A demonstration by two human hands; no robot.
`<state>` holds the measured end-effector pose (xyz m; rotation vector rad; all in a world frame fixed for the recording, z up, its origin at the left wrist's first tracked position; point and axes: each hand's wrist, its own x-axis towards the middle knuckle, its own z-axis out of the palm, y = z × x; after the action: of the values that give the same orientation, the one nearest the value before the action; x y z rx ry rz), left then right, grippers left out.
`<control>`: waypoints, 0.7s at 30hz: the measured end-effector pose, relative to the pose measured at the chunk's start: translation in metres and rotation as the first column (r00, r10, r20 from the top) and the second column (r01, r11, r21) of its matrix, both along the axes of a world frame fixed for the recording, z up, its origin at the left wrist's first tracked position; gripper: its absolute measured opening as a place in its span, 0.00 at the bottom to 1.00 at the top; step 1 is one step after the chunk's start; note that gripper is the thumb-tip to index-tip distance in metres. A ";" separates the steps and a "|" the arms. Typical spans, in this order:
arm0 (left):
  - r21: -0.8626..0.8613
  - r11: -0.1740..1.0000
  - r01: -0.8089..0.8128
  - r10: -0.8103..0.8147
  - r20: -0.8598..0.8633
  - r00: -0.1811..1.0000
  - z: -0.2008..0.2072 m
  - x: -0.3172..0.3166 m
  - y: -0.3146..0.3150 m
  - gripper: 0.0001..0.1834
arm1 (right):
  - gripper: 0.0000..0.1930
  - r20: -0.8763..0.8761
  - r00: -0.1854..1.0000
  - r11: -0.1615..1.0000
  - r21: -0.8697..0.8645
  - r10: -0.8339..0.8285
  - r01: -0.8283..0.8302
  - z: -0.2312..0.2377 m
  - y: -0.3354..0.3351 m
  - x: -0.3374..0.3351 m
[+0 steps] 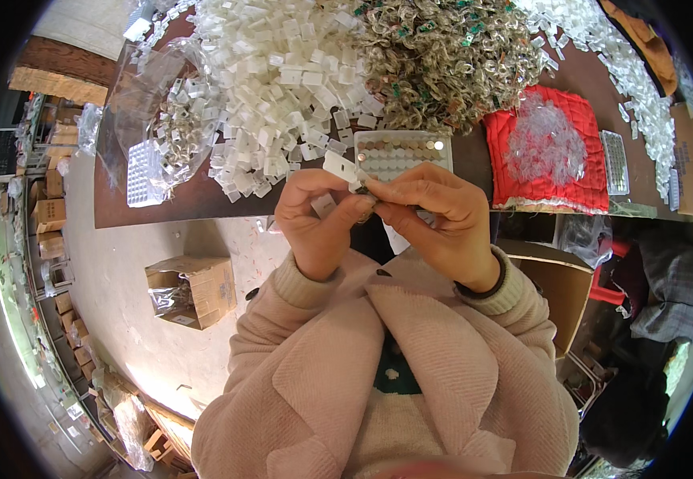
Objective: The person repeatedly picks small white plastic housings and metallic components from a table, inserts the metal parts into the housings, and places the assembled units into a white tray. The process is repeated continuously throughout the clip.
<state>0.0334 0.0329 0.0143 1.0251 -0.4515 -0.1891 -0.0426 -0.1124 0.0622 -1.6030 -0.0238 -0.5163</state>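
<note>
Tray (402, 164) holds round pieces (398, 146); left grip (318, 227) and right grip (444, 211) clamp a small dark part (362, 190).

The brown table (183, 201) stands on a pale floor (115, 279). Cardboard boxes (50, 215) line the left side of the room. A bright light patch (159, 374) lies on the floor, lower left.

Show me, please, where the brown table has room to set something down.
Bare tabletop shows at the front edge between the white tray at left and the pile of white pieces, and behind the red cloth, short of the scattered white pieces at far right. The back centre is crowded: that pile meets the heap of clear-and-dark parts.
</note>
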 end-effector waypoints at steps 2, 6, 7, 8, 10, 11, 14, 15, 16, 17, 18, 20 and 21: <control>-0.053 0.998 -0.034 0.033 -0.033 0.999 -0.003 -0.007 -0.004 0.15 | 0.14 -0.026 0.997 0.997 0.018 -0.074 0.075 -0.005 0.007 0.001; -0.143 0.988 -0.055 0.042 -0.097 0.994 -0.004 -0.018 -0.010 0.15 | 0.16 -0.105 0.988 0.992 0.032 -0.117 0.121 -0.012 0.011 0.000; -0.161 0.986 -0.047 0.029 -0.109 0.994 -0.003 -0.020 -0.011 0.15 | 0.16 -0.116 0.989 0.993 0.068 -0.093 0.101 -0.013 0.012 0.000; -0.165 0.984 -0.062 0.037 -0.150 0.988 -0.002 -0.022 -0.012 0.15 | 0.16 -0.123 0.990 0.990 0.112 -0.075 0.089 -0.013 0.012 0.000; -0.171 0.981 -0.092 0.051 -0.231 0.972 -0.001 -0.024 -0.012 0.15 | 0.15 -0.123 0.991 0.990 0.126 -0.055 0.071 -0.012 0.013 0.001; -0.166 0.980 -0.106 0.068 -0.218 0.974 -0.001 -0.023 -0.012 0.15 | 0.14 -0.117 0.992 0.993 0.094 -0.054 0.065 -0.010 0.012 0.001; -0.131 0.983 -0.129 0.107 -0.161 0.981 -0.005 -0.019 -0.011 0.14 | 0.14 -0.056 0.996 0.997 -0.032 -0.067 0.066 -0.003 0.011 0.002; -0.105 0.987 -0.122 0.108 -0.130 0.986 -0.006 -0.017 -0.010 0.13 | 0.14 -0.049 0.996 0.994 -0.080 -0.077 0.073 -0.001 0.011 0.003; -0.062 0.992 -0.112 0.106 -0.090 0.990 -0.007 -0.016 -0.009 0.13 | 0.14 -0.047 0.994 0.987 -0.134 -0.098 0.091 0.002 0.011 0.001; -0.091 0.991 -0.097 0.089 -0.094 0.992 -0.008 -0.015 -0.008 0.13 | 0.14 -0.066 0.990 0.976 -0.191 -0.122 0.108 0.005 0.011 -0.002; -0.105 0.991 -0.080 0.071 -0.090 0.993 -0.008 -0.016 -0.006 0.13 | 0.14 -0.085 0.986 0.961 -0.249 -0.147 0.122 0.005 0.011 -0.003; -0.104 0.993 -0.064 0.054 -0.100 0.993 -0.008 -0.017 -0.004 0.14 | 0.14 -0.048 0.987 0.961 -0.238 -0.156 0.140 0.004 0.011 -0.003; -0.090 0.994 -0.064 0.054 -0.114 0.992 -0.007 -0.018 -0.004 0.14 | 0.13 -0.053 0.986 0.962 -0.232 -0.157 0.141 0.001 0.012 -0.001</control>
<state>0.0153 0.0291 0.0073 0.9303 -0.3255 -0.1694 -0.0440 -0.1006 0.0628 -1.8569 0.0952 -0.5898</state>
